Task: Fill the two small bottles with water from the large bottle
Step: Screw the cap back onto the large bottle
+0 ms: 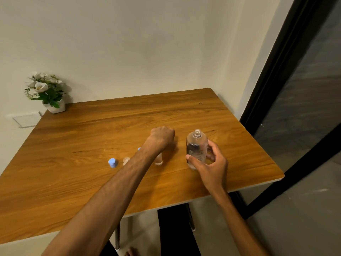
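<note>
The large clear uncapped bottle (197,146) is stood upright on the right of the wooden table (73,182), clasped by the curled fingers of the right hand (210,165). The left hand (162,134) is fisted just left of it; whether anything is held cannot be told. Two small clear bottles (126,160) are stood nearer, leftward.

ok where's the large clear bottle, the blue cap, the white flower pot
large clear bottle (196,145), head view, its body
blue cap (111,161), head view, its top
white flower pot (60,108), head view, its front
</note>
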`<action>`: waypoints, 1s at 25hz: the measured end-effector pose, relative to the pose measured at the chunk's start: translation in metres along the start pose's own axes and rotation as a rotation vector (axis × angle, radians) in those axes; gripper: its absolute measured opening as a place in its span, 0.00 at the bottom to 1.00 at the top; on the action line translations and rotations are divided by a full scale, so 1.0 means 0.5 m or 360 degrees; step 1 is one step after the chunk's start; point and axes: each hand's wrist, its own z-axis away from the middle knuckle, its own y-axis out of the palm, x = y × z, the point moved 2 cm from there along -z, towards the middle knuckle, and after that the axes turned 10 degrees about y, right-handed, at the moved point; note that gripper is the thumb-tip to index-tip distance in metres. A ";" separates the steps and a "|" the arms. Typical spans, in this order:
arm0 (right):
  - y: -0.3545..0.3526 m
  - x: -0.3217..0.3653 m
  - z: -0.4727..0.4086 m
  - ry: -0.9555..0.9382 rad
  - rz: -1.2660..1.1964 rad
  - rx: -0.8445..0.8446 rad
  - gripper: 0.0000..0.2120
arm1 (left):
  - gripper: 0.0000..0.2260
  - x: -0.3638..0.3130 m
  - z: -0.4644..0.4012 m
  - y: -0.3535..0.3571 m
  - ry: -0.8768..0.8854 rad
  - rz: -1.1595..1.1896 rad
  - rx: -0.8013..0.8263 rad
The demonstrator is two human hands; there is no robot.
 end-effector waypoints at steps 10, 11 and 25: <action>0.004 -0.019 -0.013 0.0021 -0.0100 0.0042 0.36 | 0.12 -0.102 0.117 -0.097 0.0508 0.0908 -0.0841; 0.004 -0.018 -0.012 0.0026 -0.0105 0.0064 0.36 | 0.13 -0.113 0.122 -0.100 0.0511 0.0795 -0.0827; -0.012 -0.020 -0.023 0.0003 -0.0034 0.0219 0.36 | 0.18 -0.127 0.153 -0.114 0.0696 0.0226 -0.0923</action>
